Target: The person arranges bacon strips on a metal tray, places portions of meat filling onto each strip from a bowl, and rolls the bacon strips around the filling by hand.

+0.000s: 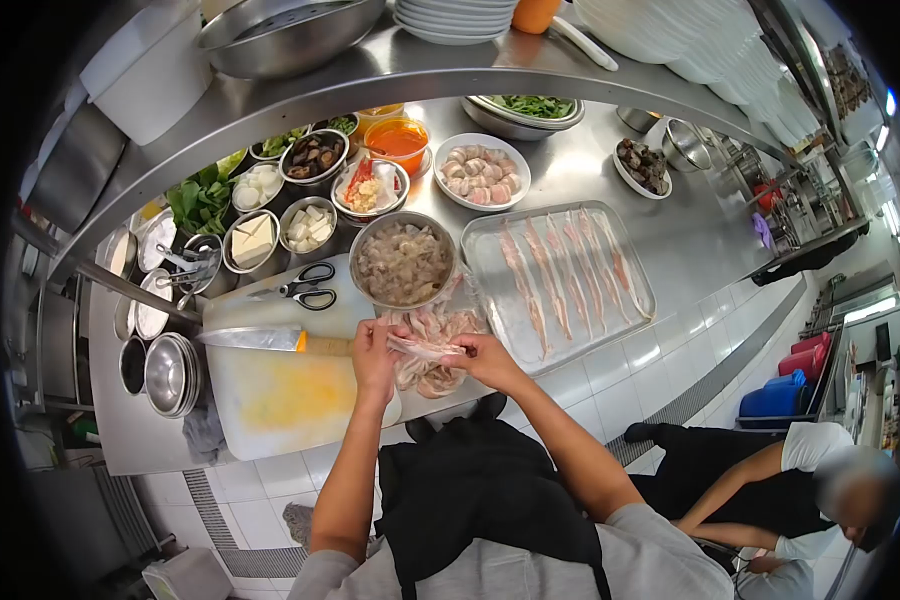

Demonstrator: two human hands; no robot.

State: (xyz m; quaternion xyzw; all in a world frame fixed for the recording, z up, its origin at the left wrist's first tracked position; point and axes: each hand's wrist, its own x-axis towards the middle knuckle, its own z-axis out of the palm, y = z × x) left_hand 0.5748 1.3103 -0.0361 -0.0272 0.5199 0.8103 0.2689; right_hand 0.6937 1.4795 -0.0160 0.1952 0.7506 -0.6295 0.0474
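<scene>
Between my left hand (375,355) and my right hand (485,360) a pale strip of meat (425,348) is stretched, with the fingers of both hands closed on its ends. Under it lies a pile of similar raw meat strips (435,378) on a plastic sheet. Just beyond my hands stands a metal bowl of shrimp-like pieces (403,262). To the right, a metal tray (590,352) holds several thin meat strips (568,270) laid side by side. A white bowl of rolled pieces (482,172) stands behind the tray.
At left, a knife (250,338) and black scissors (310,287) lie on a cutting board (230,400). Containers of ingredients (310,228) crowd the back left. A metal shelf (390,75) spans overhead. Another person (770,480) is at the lower right.
</scene>
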